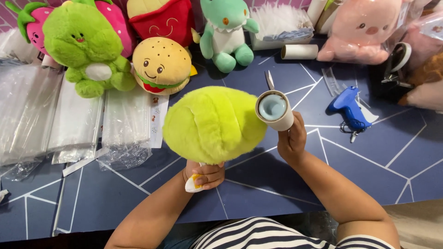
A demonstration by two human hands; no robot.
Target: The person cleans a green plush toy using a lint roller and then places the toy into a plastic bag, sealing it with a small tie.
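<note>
The fingers of the left hand (pixel 205 174) curl tight around a small white and yellow part (pixel 192 183) at the bottom of a lime-green plush toy (pixel 213 124), pinching it against the palm so that the fluffy round body stands up over the dark blue table (pixel 369 166). The right hand (pixel 291 140) wraps its fingers closed around the handle of a lint roller (pixel 273 109), whose round end faces the camera and whose side touches the right edge of the green plush. Both forearms reach out from a striped shirt (pixel 258 235) at the lower edge of the view. Just behind the roller lies a pair of scissors (pixel 269 79), and to the right, well apart from the hands, a blue glue gun (pixel 348 108) rests on the table with its cord beside it. Along the far edge sit a burger plush (pixel 161 66), a green bear plush (pixel 85 46), a teal dinosaur plush (pixel 226 34), a red fries plush (pixel 161 18) and a pink plush in a clear bag (pixel 364 30). A cardboard tube (pixel 300 51) lies near the dinosaur. Stacks of clear plastic bags (pixel 74 115) cover the left side of the table.
</note>
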